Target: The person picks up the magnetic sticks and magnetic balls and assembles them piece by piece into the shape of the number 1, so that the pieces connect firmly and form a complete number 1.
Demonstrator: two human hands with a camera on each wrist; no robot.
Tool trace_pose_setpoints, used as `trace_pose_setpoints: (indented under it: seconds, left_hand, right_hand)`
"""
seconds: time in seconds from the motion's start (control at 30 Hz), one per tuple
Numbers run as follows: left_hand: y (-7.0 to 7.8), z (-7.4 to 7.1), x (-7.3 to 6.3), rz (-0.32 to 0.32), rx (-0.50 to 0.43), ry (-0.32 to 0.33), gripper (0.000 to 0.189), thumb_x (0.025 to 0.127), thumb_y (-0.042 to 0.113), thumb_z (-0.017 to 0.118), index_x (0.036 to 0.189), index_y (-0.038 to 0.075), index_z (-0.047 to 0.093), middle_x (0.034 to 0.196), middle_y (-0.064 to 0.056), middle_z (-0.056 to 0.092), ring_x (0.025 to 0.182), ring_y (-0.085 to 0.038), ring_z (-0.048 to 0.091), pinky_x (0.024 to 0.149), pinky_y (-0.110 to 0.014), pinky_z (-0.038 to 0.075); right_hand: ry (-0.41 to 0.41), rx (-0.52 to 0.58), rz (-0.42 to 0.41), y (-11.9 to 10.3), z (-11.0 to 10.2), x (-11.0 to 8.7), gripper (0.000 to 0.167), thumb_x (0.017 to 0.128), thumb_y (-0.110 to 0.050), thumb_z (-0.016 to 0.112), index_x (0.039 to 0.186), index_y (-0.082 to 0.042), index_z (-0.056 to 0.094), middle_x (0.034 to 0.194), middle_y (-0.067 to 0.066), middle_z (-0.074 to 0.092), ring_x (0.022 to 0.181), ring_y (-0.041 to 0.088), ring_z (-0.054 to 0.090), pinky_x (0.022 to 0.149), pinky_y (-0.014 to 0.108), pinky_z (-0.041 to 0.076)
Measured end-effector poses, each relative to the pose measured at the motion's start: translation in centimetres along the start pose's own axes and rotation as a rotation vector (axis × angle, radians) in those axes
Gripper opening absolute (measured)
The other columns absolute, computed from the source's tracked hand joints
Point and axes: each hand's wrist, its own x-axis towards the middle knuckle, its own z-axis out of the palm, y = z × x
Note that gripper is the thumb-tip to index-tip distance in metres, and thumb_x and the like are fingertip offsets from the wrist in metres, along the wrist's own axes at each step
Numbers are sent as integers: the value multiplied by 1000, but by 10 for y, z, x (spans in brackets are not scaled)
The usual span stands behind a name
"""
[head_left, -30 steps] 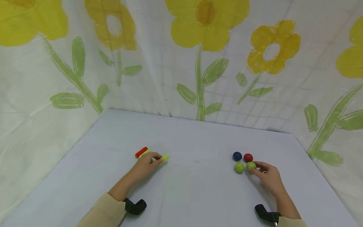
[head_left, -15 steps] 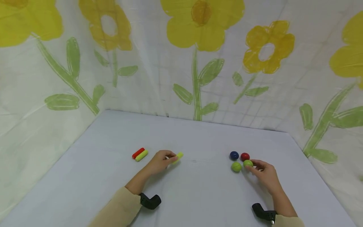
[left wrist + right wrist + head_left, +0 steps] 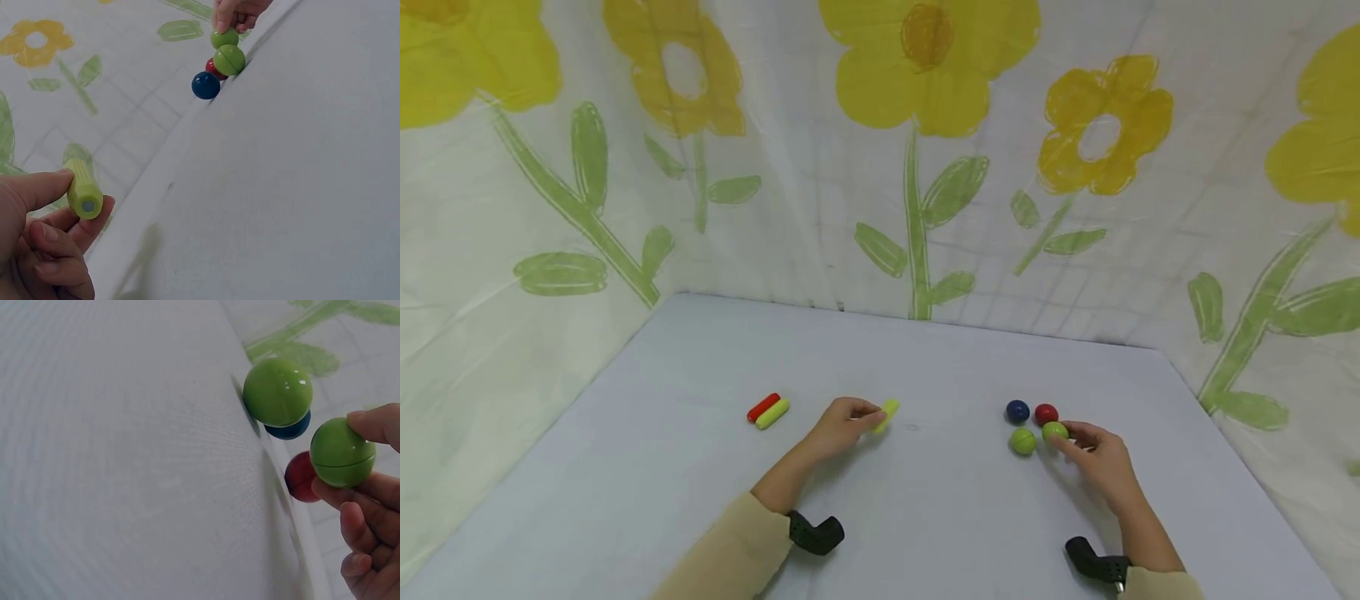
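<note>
Between thumb and fingers, my left hand (image 3: pixel 842 429) pinches a yellow-green magnetic rod (image 3: pixel 85 190), ribbed, with a round metal disc in its end. In the left wrist view the rod is raised off the table. My right hand (image 3: pixel 1101 462) pinches a glossy green ball (image 3: pixel 342 453) with a seam around it. Close by on the table are a second green ball (image 3: pixel 1023 442), a red ball (image 3: pixel 1047 414) and a dark blue ball (image 3: pixel 1018 411). At the left, a red rod (image 3: pixel 763 407) and another yellow-green rod (image 3: pixel 772 414) lie side by side.
A white table (image 3: pixel 925 517) spreads under both hands. Behind it hangs a white cloth (image 3: pixel 805 217) painted with yellow flowers. Each wrist wears a black camera mount, the left one (image 3: pixel 816 535) and the right one (image 3: pixel 1093 561).
My left hand has carried the yellow-green rod to the right, away from the two rods left lying. The right hand still pinches the green ball in place. The head view has shifted slightly.
</note>
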Motion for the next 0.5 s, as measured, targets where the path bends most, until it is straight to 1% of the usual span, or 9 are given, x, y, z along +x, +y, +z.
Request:
trace_pose_setpoints:
  seconds: [0.13,0.27,0.37,0.5]
  left_hand:
    - [4,8,2,-28,-43,-9,29,96,18,63,111,-6,67,90,-5,66,70,-13,51,60,-24,43]
    - [4,15,4,-20,-77,-25,28,96,15,62,110,-9,66,84,-3,65,63,-11,46,57,-23,39]
    - [3,21,5,-16,-105,-27,26,96,13,62,108,-10,67,81,-2,64,62,-10,45,56,-22,38]
    - [3,28,6,-19,-142,-17,26,95,12,63,106,-10,67,78,0,63,60,-9,44,55,-22,37]
  right_hand:
    - [6,6,7,1,0,0,62,89,-41,70,129,5,57,111,16,60,94,24,47,67,29,38]
    - [22,23,-1,2,0,0,56,90,-39,70,126,3,59,106,13,63,90,21,48,67,27,39]
    - [37,46,-8,3,0,1,51,90,-35,71,123,2,60,103,11,66,86,18,49,67,27,39]
    - [40,81,-5,3,0,0,51,89,-33,72,122,3,58,102,11,69,84,15,51,67,26,40]
